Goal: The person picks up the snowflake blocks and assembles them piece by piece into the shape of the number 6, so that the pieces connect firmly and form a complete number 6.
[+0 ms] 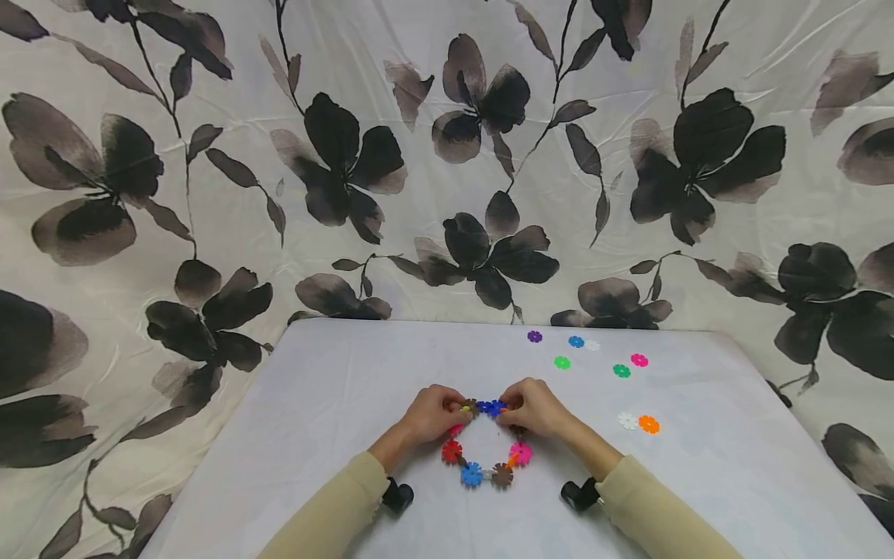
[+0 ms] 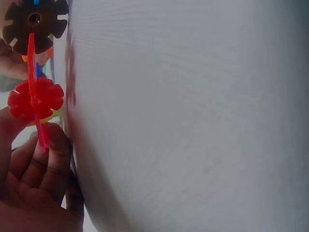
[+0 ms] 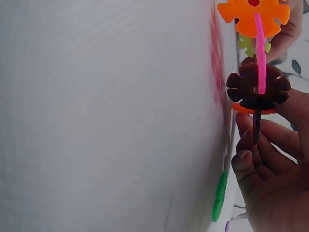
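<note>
Slotted flower-shaped plastic discs are joined edge to edge into a ring, including a light blue disc [image 1: 472, 474], a red disc [image 1: 452, 451], a pink disc [image 1: 520, 453] and a brown disc [image 1: 502, 475]. At the ring's far left side, my left hand [image 1: 431, 414] pinches discs between thumb and fingers. My right hand [image 1: 536, 405] grips the far right side the same way, with dark blue discs [image 1: 494, 407] between the hands. In the left wrist view, a red disc [image 2: 47, 99] stands by the fingertips. A dark brown disc [image 3: 258, 84] shows near the right fingers.
Loose discs lie on the white table [image 1: 335, 373]: purple [image 1: 534, 336], blue [image 1: 576, 341], light green [image 1: 562, 362], green [image 1: 621, 371], pink [image 1: 639, 360], white [image 1: 627, 421] and orange [image 1: 649, 424]. Behind the table hangs a floral cloth [image 1: 391, 194].
</note>
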{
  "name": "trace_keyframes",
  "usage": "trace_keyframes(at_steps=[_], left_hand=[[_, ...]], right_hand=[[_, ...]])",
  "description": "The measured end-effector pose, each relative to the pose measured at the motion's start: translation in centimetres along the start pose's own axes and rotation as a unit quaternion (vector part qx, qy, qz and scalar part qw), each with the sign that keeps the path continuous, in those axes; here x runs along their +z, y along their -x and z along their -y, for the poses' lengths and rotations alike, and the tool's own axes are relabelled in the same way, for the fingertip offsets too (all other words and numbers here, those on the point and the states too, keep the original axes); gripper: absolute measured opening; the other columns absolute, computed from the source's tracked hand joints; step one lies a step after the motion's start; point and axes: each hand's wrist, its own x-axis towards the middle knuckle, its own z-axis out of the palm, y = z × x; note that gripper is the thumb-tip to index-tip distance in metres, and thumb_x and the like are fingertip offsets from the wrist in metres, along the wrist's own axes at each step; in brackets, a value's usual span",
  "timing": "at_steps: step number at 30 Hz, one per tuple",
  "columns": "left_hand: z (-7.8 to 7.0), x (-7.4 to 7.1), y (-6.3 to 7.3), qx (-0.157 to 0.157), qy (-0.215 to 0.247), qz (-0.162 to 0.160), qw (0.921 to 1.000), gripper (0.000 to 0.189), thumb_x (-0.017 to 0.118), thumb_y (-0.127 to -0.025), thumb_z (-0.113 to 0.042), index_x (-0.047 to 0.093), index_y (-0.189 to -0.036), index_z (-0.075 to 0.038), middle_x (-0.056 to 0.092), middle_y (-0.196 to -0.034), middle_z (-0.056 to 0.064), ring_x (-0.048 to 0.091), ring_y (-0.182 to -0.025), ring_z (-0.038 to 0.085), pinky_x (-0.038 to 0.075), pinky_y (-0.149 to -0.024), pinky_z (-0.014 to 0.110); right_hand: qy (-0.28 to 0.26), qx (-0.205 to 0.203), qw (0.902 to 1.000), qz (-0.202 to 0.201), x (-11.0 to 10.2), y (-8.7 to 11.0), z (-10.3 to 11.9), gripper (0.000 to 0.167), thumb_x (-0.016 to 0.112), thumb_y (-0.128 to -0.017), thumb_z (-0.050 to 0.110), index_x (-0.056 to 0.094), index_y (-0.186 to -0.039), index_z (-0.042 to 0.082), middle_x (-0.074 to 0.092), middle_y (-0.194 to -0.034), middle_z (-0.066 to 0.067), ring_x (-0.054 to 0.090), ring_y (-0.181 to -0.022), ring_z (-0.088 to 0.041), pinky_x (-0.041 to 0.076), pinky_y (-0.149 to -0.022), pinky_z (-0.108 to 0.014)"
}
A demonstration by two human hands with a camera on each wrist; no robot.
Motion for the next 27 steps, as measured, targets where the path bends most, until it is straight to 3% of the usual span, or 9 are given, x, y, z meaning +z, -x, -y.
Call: trace_keyframes(at_steps=[8,14,19,27], left_hand=[[-0.3,-0.3,0.1,0.003,-0.006,0.013,0.9999,0.035,0.079,-0.090,-0.021,0.071,-0.115,0.001,0.058,-0.073,-0.003,0.049,-0.061,0.009,0.041,-0.061,0.025],[-0.3,-1.3,1.3,-0.026,-0.005,0.026,0.9993,0.047,0.081,-0.089,-0.030,0.068,-0.121,0.002,0.063,-0.083,0.000,0.056,-0.070,0.013,0.047,-0.066,0.028],[0.3,-2.1,2.2,-0.040,0.007,0.028,0.9988,0.039,0.076,-0.094,-0.029,0.069,-0.119,0.001,0.066,-0.088,0.001,0.062,-0.074,0.015,0.051,-0.067,0.029],[1.2,-2.4,3.1,-0.035,0.021,0.026,0.9988,0.024,0.069,-0.099,-0.021,0.071,-0.113,-0.001,0.067,-0.088,0.001,0.062,-0.078,0.015,0.053,-0.074,0.029]], right_hand=[[0.007,0.029,0.9996,-0.004,-0.3,0.4,0.0,0.030,0.086,-0.083,0.014,0.075,-0.106,-0.002,0.063,-0.078,0.001,0.056,-0.070,-0.013,0.049,-0.064,-0.027],[0.014,0.019,0.9997,0.005,-0.8,1.2,0.1,0.036,0.080,-0.088,0.018,0.071,-0.113,-0.006,0.066,-0.084,0.000,0.058,-0.076,-0.014,0.052,-0.071,-0.029],[0.031,0.003,0.9995,-0.002,-2.0,2.1,-0.1,0.030,0.073,-0.094,0.017,0.071,-0.113,-0.006,0.067,-0.088,-0.001,0.059,-0.082,-0.015,0.052,-0.074,-0.031],[0.067,-0.010,0.9974,-0.025,-4.7,3.6,-0.7,0.024,0.070,-0.097,0.016,0.073,-0.110,-0.004,0.067,-0.089,0.000,0.057,-0.082,-0.014,0.050,-0.073,-0.031]])
